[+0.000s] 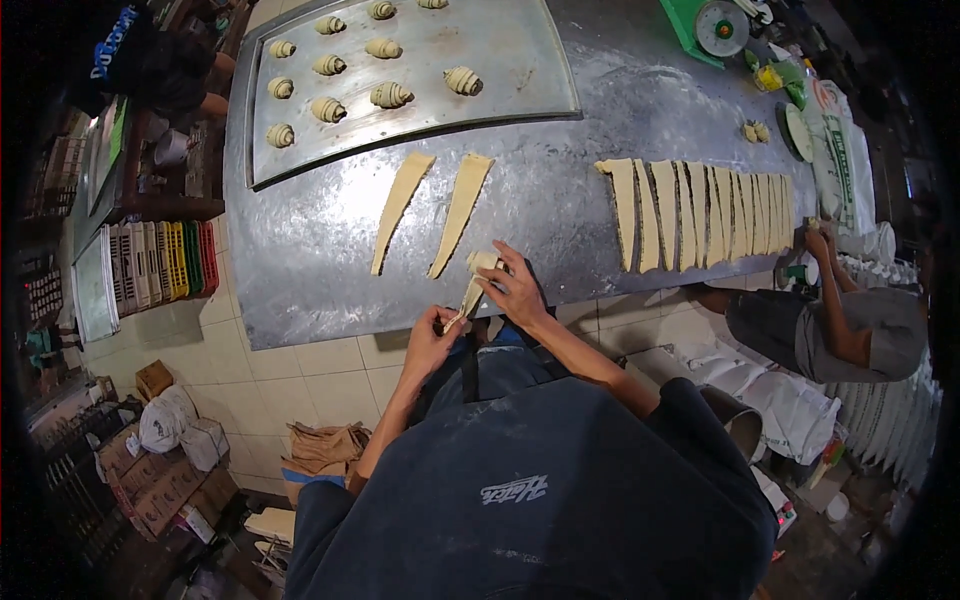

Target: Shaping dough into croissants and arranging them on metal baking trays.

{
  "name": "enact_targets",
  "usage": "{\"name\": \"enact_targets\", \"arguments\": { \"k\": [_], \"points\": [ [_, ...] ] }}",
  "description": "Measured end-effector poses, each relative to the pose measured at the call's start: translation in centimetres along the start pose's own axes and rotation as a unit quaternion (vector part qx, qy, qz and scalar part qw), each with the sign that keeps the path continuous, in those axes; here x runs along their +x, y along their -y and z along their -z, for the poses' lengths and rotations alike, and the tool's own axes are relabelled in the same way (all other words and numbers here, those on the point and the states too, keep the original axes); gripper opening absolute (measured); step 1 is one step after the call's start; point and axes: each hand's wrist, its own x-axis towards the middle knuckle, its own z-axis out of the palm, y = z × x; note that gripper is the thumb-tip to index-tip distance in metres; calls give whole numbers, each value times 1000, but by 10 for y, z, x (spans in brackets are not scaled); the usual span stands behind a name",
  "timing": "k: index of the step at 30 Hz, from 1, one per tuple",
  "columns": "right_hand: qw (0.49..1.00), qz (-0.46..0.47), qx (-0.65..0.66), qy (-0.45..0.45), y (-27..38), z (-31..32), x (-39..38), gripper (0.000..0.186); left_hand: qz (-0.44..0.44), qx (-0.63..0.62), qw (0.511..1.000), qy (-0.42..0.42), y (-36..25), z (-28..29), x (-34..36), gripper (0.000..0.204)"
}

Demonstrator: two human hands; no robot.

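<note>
A partly rolled strip of dough [484, 263] is between my hands at the table's near edge. My right hand [515, 287] has its fingers on the rolled end. Lower down, my left hand [432, 332] pinches the thin tail of the same strip. Beyond them, two long tapered dough strips [460, 215] lie flat on the metal table [545, 190]. A row of several cut dough triangles [700, 215] lies to the right. Rolled crescent-shaped pieces [391, 95] sit in rows on the metal baking tray [540, 75] at the far left.
A green scale [700, 30] stands at the far right, near a white plate [797, 133] and small dough scraps [755, 131]. Another person [840, 320] is at the table's right end; one more [150, 50] is at the far left. Coloured crates [165, 262] stand left.
</note>
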Motion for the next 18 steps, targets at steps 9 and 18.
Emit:
{"name": "enact_targets", "arguments": {
  "k": [9,18],
  "points": [
    [997,-62,41,32,-9,10,3,23,-17,-24,1000,-4,-11,-8,12,19],
    [1000,-14,8,24,6,3,-11,31,-9,-28,999,-13,5,-11,8,20]
  ]
}}
